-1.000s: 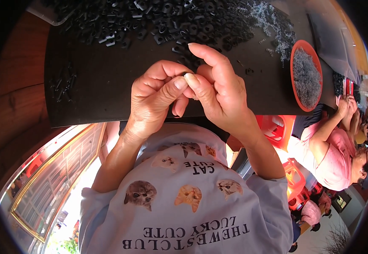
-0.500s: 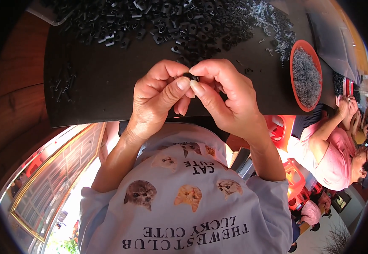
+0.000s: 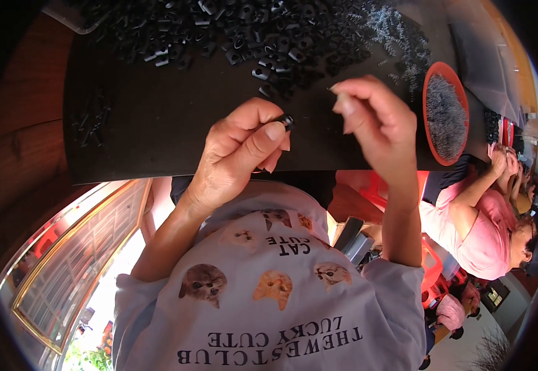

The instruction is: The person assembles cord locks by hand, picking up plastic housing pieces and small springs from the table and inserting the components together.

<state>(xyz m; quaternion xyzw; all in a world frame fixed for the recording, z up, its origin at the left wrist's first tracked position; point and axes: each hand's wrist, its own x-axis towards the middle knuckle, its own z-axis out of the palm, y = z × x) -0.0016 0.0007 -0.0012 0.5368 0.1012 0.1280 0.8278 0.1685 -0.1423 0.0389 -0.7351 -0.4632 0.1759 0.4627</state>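
My left hand is closed in a pinch over the near part of the dark table. Between its thumb and forefinger sticks out a small black plastic piece, rounded and shiny. My right hand is apart from it, to the right and a little farther off, thumb and forefinger drawn together. Whatever may be between those fingertips is too small to make out. Beyond both hands lies a wide heap of black plastic pieces, many with round holes. Small metal springs lie loose at the heap's right end.
An orange-red bowl full of springs stands at the table's right. Thin black pins lie scattered at the left. A clear plastic tub shows at the far left. A person in pink sits to the right, near red stools.
My right hand has left the black plastic piece and moved right, away from my left hand. The left hand still holds the piece, now more exposed, and has shifted slightly.
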